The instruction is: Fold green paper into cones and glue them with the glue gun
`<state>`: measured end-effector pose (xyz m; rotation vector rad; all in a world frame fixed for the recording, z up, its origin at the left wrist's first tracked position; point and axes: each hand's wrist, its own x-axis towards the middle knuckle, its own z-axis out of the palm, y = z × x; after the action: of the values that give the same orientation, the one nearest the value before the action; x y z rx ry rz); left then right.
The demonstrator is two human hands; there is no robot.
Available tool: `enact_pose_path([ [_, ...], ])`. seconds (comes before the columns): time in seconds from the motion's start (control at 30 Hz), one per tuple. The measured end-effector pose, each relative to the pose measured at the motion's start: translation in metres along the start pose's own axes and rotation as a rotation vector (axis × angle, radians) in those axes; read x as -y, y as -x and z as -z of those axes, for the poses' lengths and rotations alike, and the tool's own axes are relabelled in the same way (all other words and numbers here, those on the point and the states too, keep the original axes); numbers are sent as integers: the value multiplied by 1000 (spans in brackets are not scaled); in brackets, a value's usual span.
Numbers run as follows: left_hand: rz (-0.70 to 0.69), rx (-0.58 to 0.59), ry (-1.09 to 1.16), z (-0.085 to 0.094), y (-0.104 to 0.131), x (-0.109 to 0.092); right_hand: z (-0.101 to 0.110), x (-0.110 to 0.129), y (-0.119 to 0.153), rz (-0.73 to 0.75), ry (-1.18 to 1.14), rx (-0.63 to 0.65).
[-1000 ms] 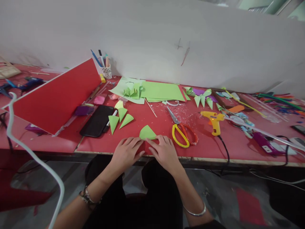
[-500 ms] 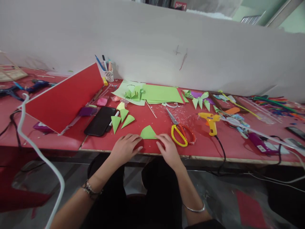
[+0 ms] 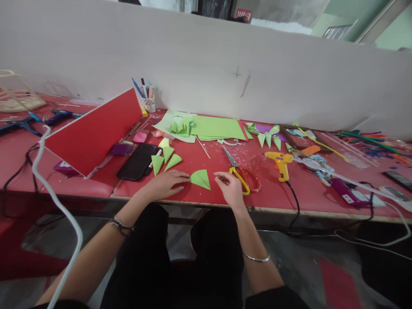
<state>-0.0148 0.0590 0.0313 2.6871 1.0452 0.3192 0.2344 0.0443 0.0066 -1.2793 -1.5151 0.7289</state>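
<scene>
On the red table, a piece of green paper with a curved edge and a crease lies in front of me, one corner turned towards me. My left hand rests at its left corner, the stretched fingertips touching it and the thumb apart. To the right of the paper, my right hand is raised off it, with thumb and fingers slightly apart and nothing visible between them. Scissors with yellow and red handles lie just beyond that hand, partly covered by it. Several green paper cones lie beyond my left hand.
A black phone and a standing red board are on the left. Green sheets lie at the back, near a pen cup. To the right are a yellow glue gun with its cord and a purple power strip.
My right hand has let go of the green paper and moved right, towards the scissors. The paper has turned, and a crease now shows. My left hand has shifted slightly, still at its left corner.
</scene>
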Motion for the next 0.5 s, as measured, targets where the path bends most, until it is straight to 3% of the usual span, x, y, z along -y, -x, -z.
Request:
enact_pose_path([
  [0.17, 76, -133, -60, -7, -6, -19, 2, -1, -1, 71, 108, 42],
  [0.33, 125, -73, -126, -21, -10, -37, -2, 3, -2, 165, 219, 69],
  [0.5, 64, -26, -123, -25, -15, -29, 0, 5, -4, 251, 259, 112],
])
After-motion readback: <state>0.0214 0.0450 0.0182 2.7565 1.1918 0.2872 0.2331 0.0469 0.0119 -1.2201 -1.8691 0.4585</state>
